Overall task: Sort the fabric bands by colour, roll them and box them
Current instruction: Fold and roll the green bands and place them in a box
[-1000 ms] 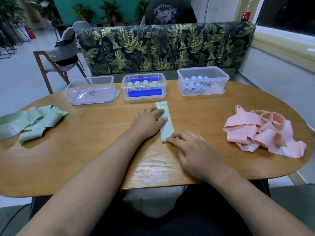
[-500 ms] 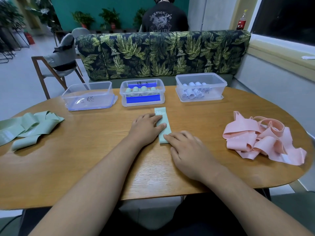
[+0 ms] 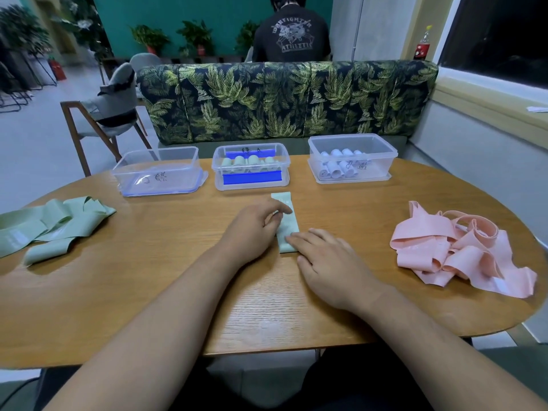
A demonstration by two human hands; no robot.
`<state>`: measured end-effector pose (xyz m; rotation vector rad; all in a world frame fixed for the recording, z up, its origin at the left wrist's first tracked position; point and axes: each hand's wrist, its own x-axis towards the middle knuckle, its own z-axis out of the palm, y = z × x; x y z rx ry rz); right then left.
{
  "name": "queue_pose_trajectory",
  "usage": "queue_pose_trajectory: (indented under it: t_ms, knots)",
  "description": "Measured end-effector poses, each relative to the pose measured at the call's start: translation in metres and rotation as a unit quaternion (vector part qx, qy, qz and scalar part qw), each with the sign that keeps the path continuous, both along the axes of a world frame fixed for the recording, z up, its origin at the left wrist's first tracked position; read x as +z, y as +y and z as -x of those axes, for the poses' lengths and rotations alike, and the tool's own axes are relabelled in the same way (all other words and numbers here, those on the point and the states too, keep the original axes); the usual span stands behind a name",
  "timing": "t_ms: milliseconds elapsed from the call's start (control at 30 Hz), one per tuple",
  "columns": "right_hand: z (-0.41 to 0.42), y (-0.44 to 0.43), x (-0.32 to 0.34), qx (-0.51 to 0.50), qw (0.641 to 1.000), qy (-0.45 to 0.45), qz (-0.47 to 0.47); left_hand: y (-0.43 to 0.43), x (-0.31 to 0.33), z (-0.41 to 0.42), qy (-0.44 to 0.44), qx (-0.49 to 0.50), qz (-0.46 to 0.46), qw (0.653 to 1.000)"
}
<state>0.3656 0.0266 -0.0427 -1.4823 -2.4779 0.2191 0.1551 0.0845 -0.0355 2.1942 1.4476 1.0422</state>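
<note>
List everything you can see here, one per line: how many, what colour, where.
table: one, brown wood, foreground
flat band: one, pale green, table centre, under both hands
green band heap: one, green, table's left end
pink band heap: one, pink, table's right end
left box: one, clear, far edge, no rolls seen
middle box: one, clear with blue label, far edge, holds green rolls
right box: one, clear, far edge, holds pale rolls
sofa: one, dark leaf print, behind table
chair: one, wood and grey, far left
person: one, black shirt, behind sofa
left hand: one, touching the flat band's middle
right hand: one, fingers on its near end
</note>
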Motion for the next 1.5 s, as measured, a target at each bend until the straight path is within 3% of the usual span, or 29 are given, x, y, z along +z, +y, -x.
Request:
queue_pose_trajectory:
  t_ms: [200, 333, 500, 700, 1000, 1333, 1500]
  knots:
    - [0.002, 0.012, -0.001, -0.005, 1.000, 0.006, 0.021, -0.033, 0.009, 0.013, -0.018, -0.120, 0.092, 0.988]
    - [0.004, 0.017, -0.002, -0.011, 0.999, 0.008, 0.047, -0.029, 0.005, 0.016, 0.048, -0.160, 0.035, 0.985]
    - [0.003, 0.026, -0.001, -0.013, 0.997, 0.031, 0.064, -0.022, 0.001, 0.015, 0.058, -0.132, 0.016, 0.989]
    - [-0.016, 0.038, 0.002, 0.001, 0.986, 0.163, 0.033, -0.012, 0.003, 0.015, 0.094, -0.114, 0.023, 0.989]
    - [-0.022, 0.063, 0.004, 0.038, 0.989, 0.144, 0.017, 0.004, 0.000, 0.024, 0.140, -0.126, -0.031, 0.982]
    - [-0.017, 0.089, 0.005, 0.054, 0.996, 0.064, 0.000, 0.026, -0.007, 0.035, 0.199, -0.127, -0.093, 0.967]
    - [-0.013, 0.087, 0.002, 0.046, 0.997, 0.037, -0.040, 0.028, -0.008, 0.036, 0.188, -0.140, -0.132, 0.963]
